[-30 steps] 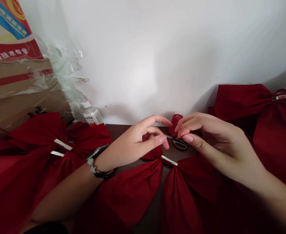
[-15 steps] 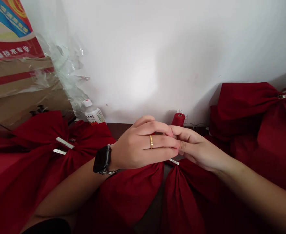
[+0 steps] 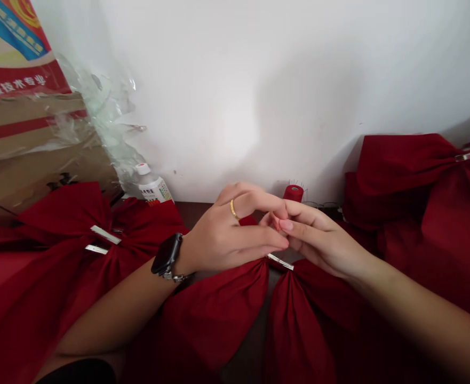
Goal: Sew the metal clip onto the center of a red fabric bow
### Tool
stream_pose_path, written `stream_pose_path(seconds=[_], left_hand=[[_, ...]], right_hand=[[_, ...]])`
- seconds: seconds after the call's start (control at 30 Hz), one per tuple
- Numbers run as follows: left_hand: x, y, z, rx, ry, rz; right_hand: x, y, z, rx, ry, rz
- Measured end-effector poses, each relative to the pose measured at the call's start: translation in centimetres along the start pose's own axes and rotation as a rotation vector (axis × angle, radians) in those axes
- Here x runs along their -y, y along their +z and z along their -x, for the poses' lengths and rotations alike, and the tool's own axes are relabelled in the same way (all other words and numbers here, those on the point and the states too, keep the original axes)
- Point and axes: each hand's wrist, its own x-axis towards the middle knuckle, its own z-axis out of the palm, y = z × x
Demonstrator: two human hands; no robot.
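My left hand [image 3: 230, 229], with a gold ring and a black watch [image 3: 166, 256] at the wrist, has curled fingers whose tips meet my right hand. Thumb and fingers of my right hand [image 3: 318, 234] are pressed together in a pinch. Whatever lies between the fingertips is hidden or too small to name. Just beneath both hands is a red fabric bow [image 3: 222, 314], gathered at its middle, with a silver clip [image 3: 280, 262] across it. A spool of red thread [image 3: 294, 193], stuck with several pins or needles, stands behind my right hand.
More red bows lie at the left, with silver clips [image 3: 105, 234] on them. Red fabric [image 3: 403, 165] is piled at the right. A white-capped bottle [image 3: 152, 184] and a plastic-wrapped cardboard box [image 3: 26, 154] stand at the back left, before a white wall [image 3: 202, 80].
My left fingers have shifted slightly left and bent differently, uncovering my right thumb and more of the silver clip. The right hand has barely moved.
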Motion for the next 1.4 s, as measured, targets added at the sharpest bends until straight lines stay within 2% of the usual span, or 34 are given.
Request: stream_pose_path(seconds=[0.1, 0.2, 0.27, 0.33, 0.4, 0.53, 0.73, 0.93, 1.03, 1.2, 1.4], left_hand=[[0.3, -0.4, -0.1, 0.022, 0.05, -0.013], [0.5, -0.9, -0.2, 0.109, 0.082, 0.057], [0.4, -1.0, -0.3, 0.167, 0.04, 0.144], [0.2, -1.0, -0.3, 0.199, -0.058, 0.21], [-0.1, -0.9, -0.4, 0.175, -0.122, 0.236], [-1.3, -0.2, -0.4, -0.017, -0.208, 0.267], [-3.3, 0.7, -0.3, -0.198, -0.598, 0.635], [-3.0, 1.8, -0.1, -0.281, -0.823, 1.127], [-3.1, 1.9, -0.3, -0.281, -0.96, 1.279], [-3.4, 1.5, -0.7, -0.329, -1.067, 1.324], [-3.2, 1.6, -0.6, -0.317, -1.105, 1.345]], right_hand=[[0.1, 0.2, 0.1, 0.022, 0.12, -0.116], [0.5, 0.1, 0.3, 0.048, 0.24, -0.149], [0.8, 0.1, 0.4, 0.044, 0.27, -0.091], [1.1, 0.2, 0.4, 0.027, 0.25, 0.046], [1.5, 0.5, 0.6, -0.019, 0.177, 0.218], [1.9, 1.5, 1.3, -0.185, -0.039, 0.581], [2.0, 2.7, 2.6, -0.358, -0.327, 0.955], [1.5, 2.7, 2.8, -0.403, -0.53, 1.346], [1.3, 2.5, 2.7, -0.447, -0.623, 1.5], [1.3, 2.4, 2.5, -0.506, -0.808, 1.665], [1.9, 2.4, 2.6, -0.496, -0.865, 1.767]])
